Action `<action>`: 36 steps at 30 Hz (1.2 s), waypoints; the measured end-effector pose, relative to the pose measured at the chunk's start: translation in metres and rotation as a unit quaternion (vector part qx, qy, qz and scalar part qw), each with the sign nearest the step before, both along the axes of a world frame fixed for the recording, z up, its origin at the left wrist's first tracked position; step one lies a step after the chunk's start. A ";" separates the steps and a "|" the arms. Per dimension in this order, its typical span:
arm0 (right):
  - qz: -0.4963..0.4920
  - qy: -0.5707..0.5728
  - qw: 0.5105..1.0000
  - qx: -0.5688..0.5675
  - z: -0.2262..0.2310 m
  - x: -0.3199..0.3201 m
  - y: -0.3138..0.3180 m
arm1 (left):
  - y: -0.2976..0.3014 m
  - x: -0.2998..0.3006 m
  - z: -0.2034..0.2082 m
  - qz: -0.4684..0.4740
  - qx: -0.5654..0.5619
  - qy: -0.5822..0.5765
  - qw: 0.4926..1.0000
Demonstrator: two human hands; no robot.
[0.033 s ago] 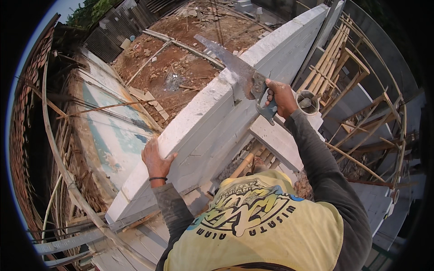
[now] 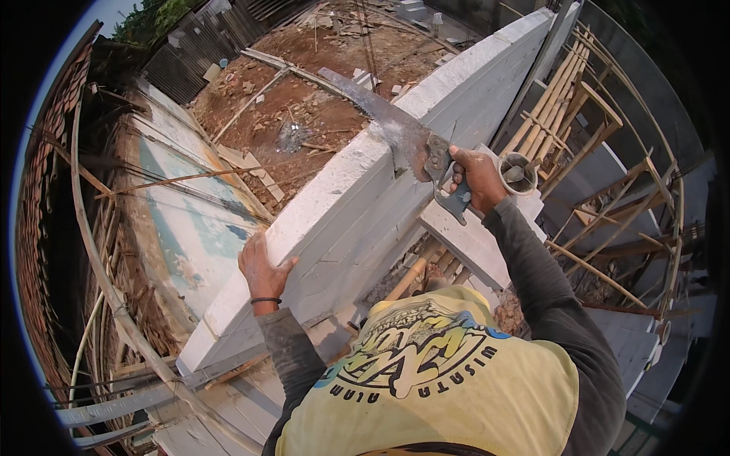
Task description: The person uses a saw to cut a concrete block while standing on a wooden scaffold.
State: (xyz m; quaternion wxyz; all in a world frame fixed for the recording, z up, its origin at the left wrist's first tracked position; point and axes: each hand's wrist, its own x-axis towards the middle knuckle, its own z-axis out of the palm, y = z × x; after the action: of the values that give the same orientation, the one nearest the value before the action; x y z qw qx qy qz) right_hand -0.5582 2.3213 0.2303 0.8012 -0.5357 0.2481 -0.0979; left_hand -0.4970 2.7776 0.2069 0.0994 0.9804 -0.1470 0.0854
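Observation:
A long white block wall [image 2: 357, 228] runs diagonally from lower left to upper right. My right hand [image 2: 477, 178] is shut on the dark handle of a handsaw [image 2: 395, 129]. Its rusty blade lies across the wall's top edge and points away over the drop beyond. My left hand [image 2: 262, 275], with a dark band at the wrist, rests fingers-over on the wall's top edge further down, holding nothing. My yellow printed shirt [image 2: 449, 380] fills the lower middle.
Bamboo scaffolding poles [image 2: 601, 205] crowd the right side, and curved bamboo [image 2: 99, 266] the left. Far below lie red dirt and rubble [image 2: 304, 106] and a pale slab [image 2: 190, 220]. A short white ledge [image 2: 471, 243] juts under my right arm.

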 end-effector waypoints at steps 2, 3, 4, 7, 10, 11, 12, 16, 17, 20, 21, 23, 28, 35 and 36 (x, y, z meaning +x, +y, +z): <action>0.025 0.033 0.999 -0.002 0.001 -0.034 0.017 | -0.001 -0.004 0.006 0.007 0.003 0.004 1.000; 0.019 0.010 1.000 0.000 0.005 -0.029 0.015 | 0.000 -0.003 0.005 0.010 0.000 0.001 1.000; 0.013 -0.014 1.000 0.003 0.010 -0.016 0.008 | 0.000 -0.003 0.003 0.014 -0.004 -0.001 1.000; -0.024 -0.051 0.998 0.001 0.000 0.032 -0.035 | -0.008 0.000 0.010 0.003 -0.002 0.011 1.000; 0.032 -0.012 0.999 -0.031 0.012 0.040 -0.026 | -0.007 0.001 0.010 0.005 -0.001 0.013 1.000; 0.032 0.003 0.999 -0.039 0.008 0.030 -0.021 | -0.005 -0.001 0.009 0.007 0.001 0.014 1.000; 0.044 0.008 0.998 -0.042 0.004 0.016 -0.013 | -0.006 -0.001 0.009 0.007 -0.002 0.012 1.000; 0.068 -0.010 0.997 -0.036 0.010 0.003 -0.014 | -0.008 -0.006 0.013 0.009 -0.016 0.004 1.000; 0.050 -0.024 0.998 -0.036 0.011 0.018 -0.020 | -0.009 -0.006 0.014 0.003 -0.017 0.006 1.000; 0.031 -0.019 0.998 -0.044 0.007 0.049 -0.033 | -0.012 0.000 0.013 -0.012 -0.023 0.006 1.000; 0.035 -0.011 0.998 -0.043 0.004 0.046 -0.026 | -0.011 -0.001 0.012 -0.009 -0.023 0.008 1.000; 0.070 -0.014 0.996 -0.043 0.006 0.026 -0.013 | -0.007 -0.002 0.012 -0.003 -0.023 0.008 1.000; 0.059 -0.018 0.994 -0.087 0.012 0.048 -0.025 | -0.011 -0.004 0.014 0.009 -0.019 0.013 1.000; 0.095 0.006 0.995 -0.039 0.012 0.012 -0.028 | -0.012 -0.007 0.015 0.029 -0.028 0.033 0.999; 0.087 0.001 0.996 -0.020 0.012 0.009 -0.034 | -0.016 -0.005 0.015 0.016 -0.025 0.018 0.999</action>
State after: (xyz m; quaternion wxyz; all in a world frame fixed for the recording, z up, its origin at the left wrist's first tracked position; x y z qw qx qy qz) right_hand -0.5495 2.2871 0.2420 0.7955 -0.5714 0.1992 -0.0321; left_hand -0.5018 2.7616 0.2218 0.1254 0.9812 -0.1274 0.0728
